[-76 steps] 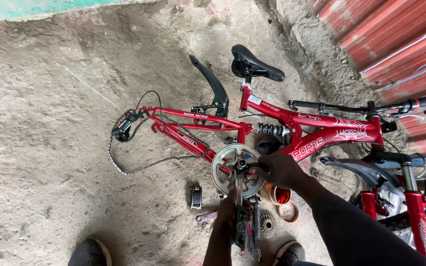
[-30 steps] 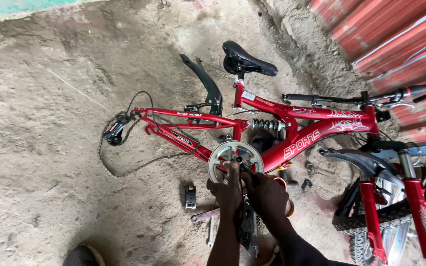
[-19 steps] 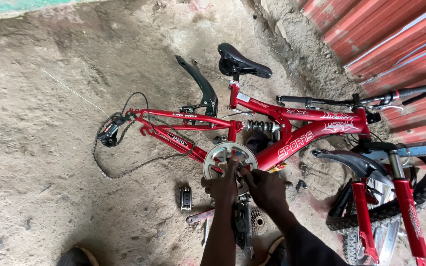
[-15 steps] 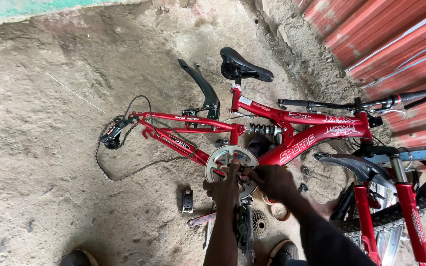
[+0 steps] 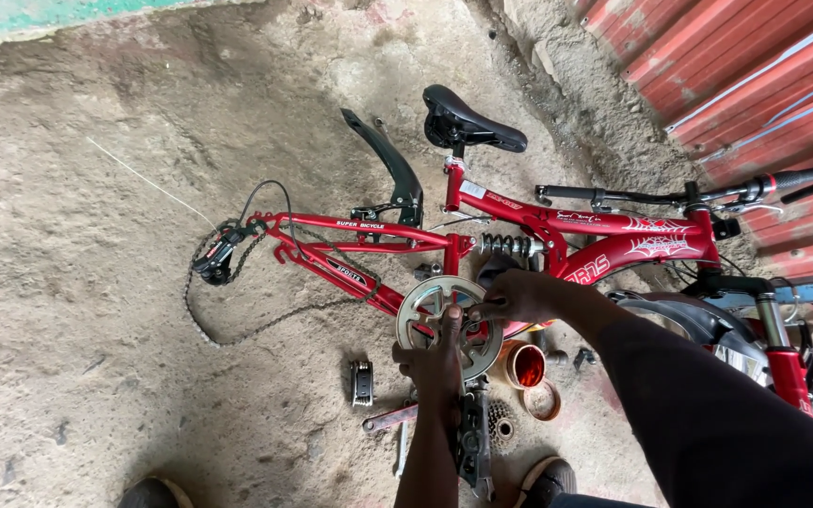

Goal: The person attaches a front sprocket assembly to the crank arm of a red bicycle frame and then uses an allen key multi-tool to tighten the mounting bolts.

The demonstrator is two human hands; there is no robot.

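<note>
- The silver chainring sits at the bottom bracket of a red bike frame, held upright on the dirt ground.
- The left hand is wrapped around the crank below it, fingers closed.
- The right hand is pinched onto the chainring's right edge.
- A loose chain is draped off the rear end.
- 1 small multi-tool is seen just beside the hands.

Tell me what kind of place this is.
Likely an informal outdoor bike-repair spot, not a fitted workshop. A red bike with no rear wheel stands on a bare dirt floor beside a red corrugated wall. Loose parts and a wrench lie on the ground by both hands at the chainring.
</note>
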